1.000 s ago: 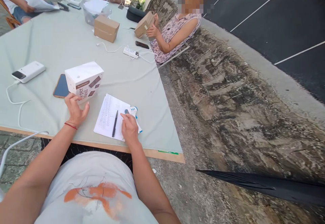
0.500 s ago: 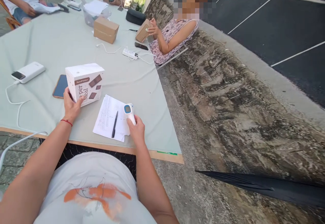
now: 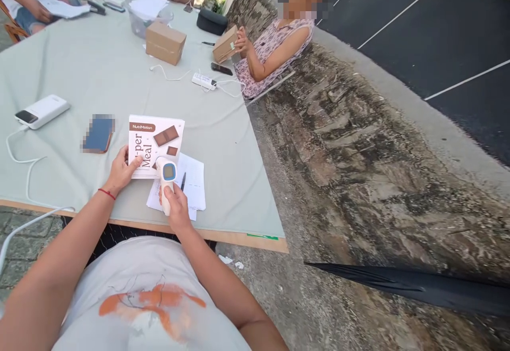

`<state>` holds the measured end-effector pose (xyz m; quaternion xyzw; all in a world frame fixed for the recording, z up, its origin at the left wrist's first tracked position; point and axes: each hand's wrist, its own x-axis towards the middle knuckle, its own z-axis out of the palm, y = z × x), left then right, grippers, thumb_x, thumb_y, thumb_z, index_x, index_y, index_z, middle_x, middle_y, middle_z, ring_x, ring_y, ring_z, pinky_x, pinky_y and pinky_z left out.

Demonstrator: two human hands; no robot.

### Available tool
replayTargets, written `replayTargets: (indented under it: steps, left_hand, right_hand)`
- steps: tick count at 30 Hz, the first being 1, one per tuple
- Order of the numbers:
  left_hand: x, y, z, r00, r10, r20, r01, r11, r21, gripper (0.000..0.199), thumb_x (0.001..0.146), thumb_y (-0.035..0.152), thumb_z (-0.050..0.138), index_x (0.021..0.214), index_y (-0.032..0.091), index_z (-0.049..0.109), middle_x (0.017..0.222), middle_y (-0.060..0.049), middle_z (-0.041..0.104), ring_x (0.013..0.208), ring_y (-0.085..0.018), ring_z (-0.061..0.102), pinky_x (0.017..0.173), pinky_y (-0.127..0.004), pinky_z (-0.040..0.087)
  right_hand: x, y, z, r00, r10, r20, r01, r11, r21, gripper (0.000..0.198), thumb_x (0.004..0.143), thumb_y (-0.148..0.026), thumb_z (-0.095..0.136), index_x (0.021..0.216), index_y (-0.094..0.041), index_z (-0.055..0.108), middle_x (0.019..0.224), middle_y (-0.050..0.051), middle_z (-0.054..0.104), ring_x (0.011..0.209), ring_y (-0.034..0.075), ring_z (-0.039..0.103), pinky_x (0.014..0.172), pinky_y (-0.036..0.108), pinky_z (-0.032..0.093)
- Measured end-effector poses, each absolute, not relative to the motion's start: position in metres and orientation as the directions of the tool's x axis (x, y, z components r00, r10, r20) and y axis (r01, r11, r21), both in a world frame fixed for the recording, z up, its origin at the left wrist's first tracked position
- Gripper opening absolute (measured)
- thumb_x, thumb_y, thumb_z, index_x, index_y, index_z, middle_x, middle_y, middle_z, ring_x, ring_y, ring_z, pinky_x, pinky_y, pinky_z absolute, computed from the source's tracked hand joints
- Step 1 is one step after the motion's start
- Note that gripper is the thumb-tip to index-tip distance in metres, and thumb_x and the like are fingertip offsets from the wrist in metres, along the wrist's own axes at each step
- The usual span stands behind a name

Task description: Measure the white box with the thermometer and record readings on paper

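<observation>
Lying at the left of the frame, a white power bank (image 3: pixel 42 112) shows a dark panel, and right of it a phone (image 3: pixel 98 135) lies flat on the covered table (image 3: pixel 227 186). Left of centre, the person's left hand (image 3: pixel 122 170) pinches the lower left edge of a white box (image 3: pixel 156 139), thumb on the printed front, fingers round the side. The box is near the centre, its front towards the person; whether its bottom rests on anything or hangs just above is hard to tell from this angle. Such a one-edge hold could let it swing or slip if the thumb eases. In front of its lower right corner, the right hand (image 3: pixel 178 208) is wrapped round the handle of a handheld thermometer (image 3: pixel 166 185), screen up. With the two so close, a careless turn of the wrist could knock the box. Just beyond that hand, a pen (image 3: pixel 183 182) lies on loose papers (image 3: pixel 195 186); a low sweep of the forearm could drag these askew and roll the pen off. Towards the upper right, a co-worker's hand (image 3: pixel 242 43) holds a cardboard box (image 3: pixel 225 45), well apart.
</observation>
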<state>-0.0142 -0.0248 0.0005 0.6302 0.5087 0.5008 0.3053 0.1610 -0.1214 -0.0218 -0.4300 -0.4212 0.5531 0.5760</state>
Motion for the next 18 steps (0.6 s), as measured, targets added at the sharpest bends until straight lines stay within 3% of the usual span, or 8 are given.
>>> replayTargets:
  steps: [4,11,18]
  left_hand:
    - [-0.014,-0.025,0.003,-0.021,0.969,0.245,0.348,-0.222,0.911,0.084,0.072,0.077,0.063,0.124,0.012,0.056,0.126,-0.017,0.066,0.114,-0.034,0.063,0.098,-0.049,0.05]
    - [-0.014,-0.025,0.004,-0.037,0.978,0.205,0.312,-0.184,0.932,0.085,0.069,0.075,0.068,0.124,0.012,0.056,0.127,-0.017,0.065,0.118,-0.035,0.062,0.101,-0.048,0.049]
    - [-0.014,-0.026,0.009,0.022,0.982,0.185,0.31,-0.183,0.933,0.081,0.071,0.071,0.071,0.126,0.012,0.059,0.125,-0.016,0.066,0.115,-0.035,0.063,0.098,-0.047,0.05]
  right_hand:
    - [0.162,-0.125,-0.025,0.033,0.999,-0.03,-0.302,-0.018,-0.953,0.05,0.079,-0.068,0.064,0.085,-0.019,0.056,0.071,-0.001,0.047,0.066,0.013,0.041,0.062,0.026,0.037]
    - [0.157,-0.125,-0.032,0.017,1.0,-0.005,-0.162,-0.002,-0.987,0.044,0.084,-0.062,0.058,0.094,-0.019,0.061,0.079,0.002,0.056,0.082,0.018,0.053,0.075,0.028,0.045]
    - [0.155,-0.116,-0.04,0.049,0.999,0.015,-0.116,0.02,-0.993,0.049,0.084,-0.066,0.054,0.094,-0.019,0.06,0.078,0.002,0.055,0.081,0.018,0.052,0.072,0.028,0.045]
